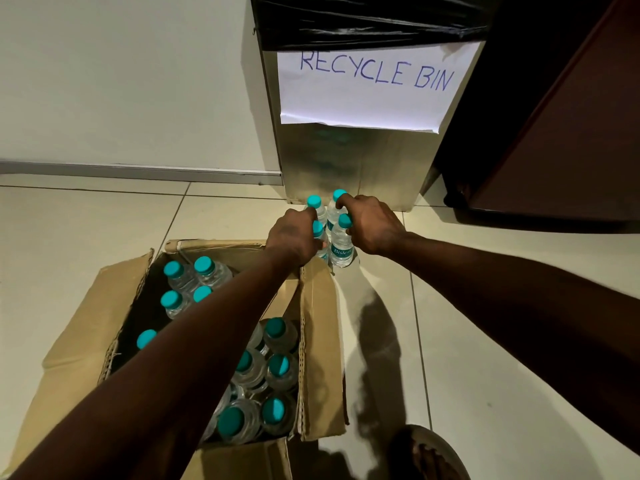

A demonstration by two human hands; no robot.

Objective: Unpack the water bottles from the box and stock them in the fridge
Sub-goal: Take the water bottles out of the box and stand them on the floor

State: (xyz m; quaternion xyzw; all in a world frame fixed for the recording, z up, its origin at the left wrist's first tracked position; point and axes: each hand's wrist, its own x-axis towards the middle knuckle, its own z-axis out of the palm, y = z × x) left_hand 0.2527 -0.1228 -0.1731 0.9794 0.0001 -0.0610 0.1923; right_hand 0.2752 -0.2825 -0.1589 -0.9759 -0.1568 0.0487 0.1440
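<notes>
Four bottles (341,242) with teal caps stood upright in a tight cluster on the floor (485,341), just in front of the bin (346,161) and just beyond the box's far right corner. The left hand (294,237) was closed around the necks of the two left bottles, fingers curled between their caps. The right hand (372,225) was closed on the two right ones, a fingertip hooked over the far cap. Whether the bottles rested fully on the tiles or were slightly lifted was hard to tell.

Nearer than the bin, the box (315,341) sat open on the floor with its flaps spread. About a dozen more bottles (277,368) stood upright inside, some near its far left corner and most along its right side, partly hidden by the left forearm crossing over them. On the bin's front hung a sheet (363,88) reading "RECYCLE BIN", and a black liner (363,19) draped over its top. Right of the bin stood a dark cabinet (571,133).
</notes>
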